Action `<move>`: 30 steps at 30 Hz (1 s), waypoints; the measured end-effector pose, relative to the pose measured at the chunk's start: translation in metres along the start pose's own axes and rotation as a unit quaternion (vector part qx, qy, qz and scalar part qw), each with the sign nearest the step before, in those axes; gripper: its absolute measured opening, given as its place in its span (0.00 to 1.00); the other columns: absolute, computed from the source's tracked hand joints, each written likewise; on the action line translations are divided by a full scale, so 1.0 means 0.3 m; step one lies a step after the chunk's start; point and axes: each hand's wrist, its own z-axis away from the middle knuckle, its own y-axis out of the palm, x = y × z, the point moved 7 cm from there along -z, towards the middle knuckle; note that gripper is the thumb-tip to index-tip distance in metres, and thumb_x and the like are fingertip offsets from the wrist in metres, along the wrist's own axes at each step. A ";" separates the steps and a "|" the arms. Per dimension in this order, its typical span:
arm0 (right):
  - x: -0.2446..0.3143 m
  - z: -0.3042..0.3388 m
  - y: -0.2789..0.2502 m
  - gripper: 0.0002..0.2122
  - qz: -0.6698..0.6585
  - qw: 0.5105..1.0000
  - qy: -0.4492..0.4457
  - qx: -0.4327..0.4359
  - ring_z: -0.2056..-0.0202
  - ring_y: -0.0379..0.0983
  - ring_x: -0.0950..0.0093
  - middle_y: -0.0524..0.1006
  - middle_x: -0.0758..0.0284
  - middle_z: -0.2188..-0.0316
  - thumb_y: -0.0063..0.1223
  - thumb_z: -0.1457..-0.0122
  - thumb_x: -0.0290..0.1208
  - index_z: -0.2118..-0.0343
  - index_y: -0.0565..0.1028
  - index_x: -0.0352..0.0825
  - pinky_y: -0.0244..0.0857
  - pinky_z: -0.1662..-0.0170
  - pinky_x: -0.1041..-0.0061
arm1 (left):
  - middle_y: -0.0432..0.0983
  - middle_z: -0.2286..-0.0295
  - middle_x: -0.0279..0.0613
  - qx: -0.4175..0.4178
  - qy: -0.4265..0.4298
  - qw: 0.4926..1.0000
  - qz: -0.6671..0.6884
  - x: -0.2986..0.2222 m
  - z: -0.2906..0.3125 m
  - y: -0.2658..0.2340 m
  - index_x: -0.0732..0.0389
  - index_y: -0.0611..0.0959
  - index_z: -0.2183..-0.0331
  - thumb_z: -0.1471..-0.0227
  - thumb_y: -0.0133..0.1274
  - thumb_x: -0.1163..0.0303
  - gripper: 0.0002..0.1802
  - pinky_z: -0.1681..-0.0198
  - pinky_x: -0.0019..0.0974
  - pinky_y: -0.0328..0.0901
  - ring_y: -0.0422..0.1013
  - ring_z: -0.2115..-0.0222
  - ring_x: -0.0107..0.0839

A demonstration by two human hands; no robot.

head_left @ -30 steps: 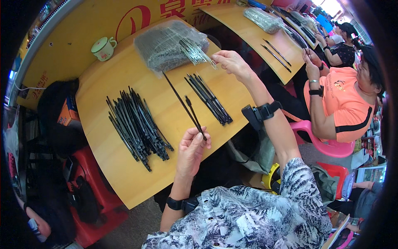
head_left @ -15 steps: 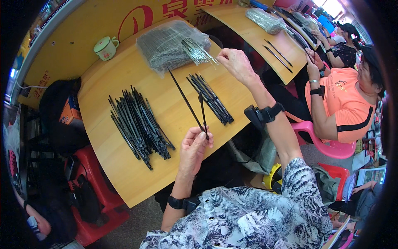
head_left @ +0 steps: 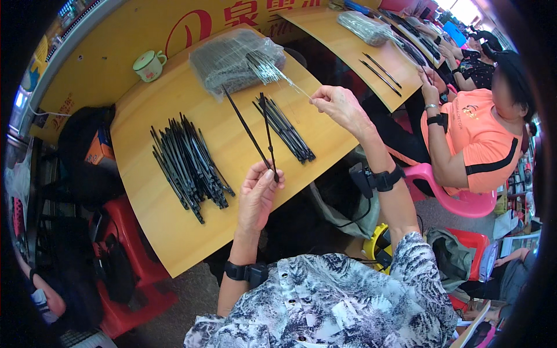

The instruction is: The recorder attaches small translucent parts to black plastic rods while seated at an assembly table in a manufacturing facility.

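Observation:
My left hand is closed near the table's front edge, pinching two slim black rods at their lower ends. The rods spread upward in a narrow V. Thumb and fingertips of my right hand are pinched on a thin pale wire. That wire runs back toward a bunch of silvery wires lying on a clear plastic bag of dark, thin pieces. A large pile of black rods lies left of my left hand. A smaller row of black rods rests between my hands.
A green-and-white mug stands at the table's far left, by the yellow wall. On the right, a person in an orange shirt sits on a pink chair at another table. A red chair is beside the left edge.
My right hand has moved away from the wire bunch, drawing a thin wire out toward the right. The left hand keeps its hold on the rods. The whole view has shifted slightly.

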 end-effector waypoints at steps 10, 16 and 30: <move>0.003 0.133 -0.028 0.12 0.030 0.999 0.004 -0.020 0.70 0.73 0.61 0.75 0.55 0.76 0.44 0.53 0.32 0.73 0.75 0.28 0.65 0.63 0.69 | 0.72 0.70 0.40 -0.009 0.025 1.000 -0.007 -0.008 0.003 -0.005 0.64 0.73 0.62 0.50 0.48 0.76 0.10 0.66 0.28 0.65 0.68 0.69 0.28; -0.007 0.277 -0.036 0.10 -0.022 0.998 0.062 -0.014 0.75 0.73 0.68 0.74 0.55 0.80 0.45 0.52 0.31 0.73 0.73 0.29 0.65 0.69 0.73 | 0.71 0.70 0.37 0.002 0.019 0.996 -0.091 -0.015 0.055 0.035 0.64 0.74 0.63 0.51 0.49 0.76 0.10 0.67 0.25 0.64 0.68 0.70 0.26; 0.131 0.430 0.129 0.07 -0.600 0.797 0.046 0.058 0.68 0.74 0.77 0.75 0.61 0.69 0.43 0.41 0.29 0.64 0.67 0.32 0.69 0.68 0.84 | 0.71 0.66 0.37 0.029 -0.031 0.992 -0.121 0.015 0.124 0.102 0.66 0.71 0.57 0.52 0.51 0.76 0.18 0.65 0.26 0.65 0.69 0.68 0.26</move>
